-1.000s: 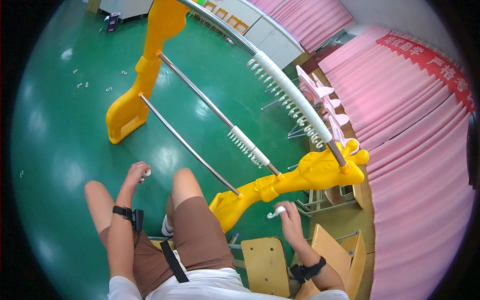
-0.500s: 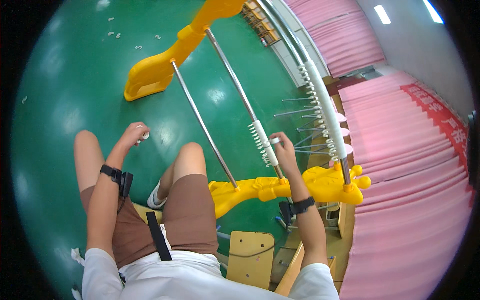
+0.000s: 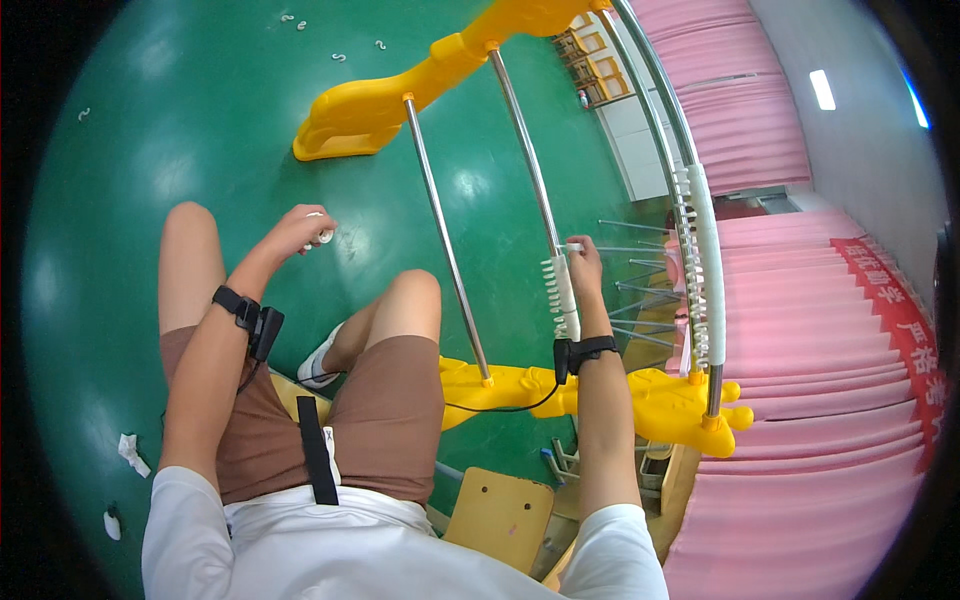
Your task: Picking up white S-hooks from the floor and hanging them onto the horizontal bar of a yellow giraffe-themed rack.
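My left hand (image 3: 300,232) is closed around a few small white pieces above the floor, near my left knee; they look like white S-shaped hooks, though the fingers partly cover them. My right hand (image 3: 587,272) pinches a white hook (image 3: 574,247) against the middle metal bar (image 3: 524,150) of a yellow-ended rack. It sits at the far end of a row of white hooks (image 3: 560,300) hanging side by side on that bar. A longer white row (image 3: 707,270) lines the outer bar. The yellow plastic end piece (image 3: 520,388), shaped like an animal, passes below my right wrist.
The other yellow end piece (image 3: 365,112) stands on the green floor. Several S-shaped hooks (image 3: 339,57) lie scattered there, with crumpled white paper (image 3: 132,454) at the left. A wooden chair (image 3: 498,515) is beside my right leg. Pink curtains (image 3: 790,330) hang along the right.
My right hand has moved to the far end of the hook row on the middle bar. My left hand has shifted slightly up and right, still closed. The view has turned a little.
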A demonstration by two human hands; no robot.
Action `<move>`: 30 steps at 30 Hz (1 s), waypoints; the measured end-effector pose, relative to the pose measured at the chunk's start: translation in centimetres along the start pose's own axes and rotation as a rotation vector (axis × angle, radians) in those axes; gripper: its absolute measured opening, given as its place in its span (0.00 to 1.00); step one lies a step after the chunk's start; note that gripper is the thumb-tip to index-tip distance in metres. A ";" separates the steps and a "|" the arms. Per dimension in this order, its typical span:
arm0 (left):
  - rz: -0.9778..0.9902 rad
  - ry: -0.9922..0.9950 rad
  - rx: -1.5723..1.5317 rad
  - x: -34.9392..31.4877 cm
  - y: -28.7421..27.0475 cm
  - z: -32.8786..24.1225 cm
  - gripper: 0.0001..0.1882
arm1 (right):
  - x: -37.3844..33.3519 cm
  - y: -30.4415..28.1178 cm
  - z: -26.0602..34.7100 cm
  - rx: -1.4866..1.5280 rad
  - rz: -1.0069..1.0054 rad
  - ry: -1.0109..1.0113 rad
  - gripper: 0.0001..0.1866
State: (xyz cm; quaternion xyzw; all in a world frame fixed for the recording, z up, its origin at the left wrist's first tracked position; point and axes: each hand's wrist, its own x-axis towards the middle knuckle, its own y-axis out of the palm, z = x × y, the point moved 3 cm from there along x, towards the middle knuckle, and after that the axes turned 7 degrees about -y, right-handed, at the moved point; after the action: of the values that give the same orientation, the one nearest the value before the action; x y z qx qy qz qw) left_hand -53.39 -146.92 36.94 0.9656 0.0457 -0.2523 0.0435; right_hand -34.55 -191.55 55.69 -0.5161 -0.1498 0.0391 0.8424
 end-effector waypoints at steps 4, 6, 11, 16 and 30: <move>0.006 0.012 0.010 0.2 0.1 -0.3 0.11 | 0.5 0.0 -0.8 0.031 0.024 0.080 0.13; 0.019 0.012 0.009 0.7 0.3 -0.4 0.11 | 0.4 0.4 -0.7 -0.016 0.020 -0.001 0.14; 0.006 0.000 0.019 1.0 0.2 0.3 0.12 | -0.5 1.7 1.9 -0.193 0.086 -0.189 0.17; 0.026 0.025 0.027 1.3 0.4 0.5 0.12 | -0.8 0.8 4.0 -0.282 0.003 -0.087 0.17; 0.046 0.012 0.067 1.9 0.5 0.7 0.13 | -1.0 1.2 -1.5 -0.010 0.015 0.008 0.15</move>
State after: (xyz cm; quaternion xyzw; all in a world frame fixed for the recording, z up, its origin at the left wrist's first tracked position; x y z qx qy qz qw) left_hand -52.05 -147.37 35.43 0.9687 0.0155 -0.2470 0.0166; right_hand -34.97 -192.50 53.83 -0.5217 -0.1426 0.0425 0.8400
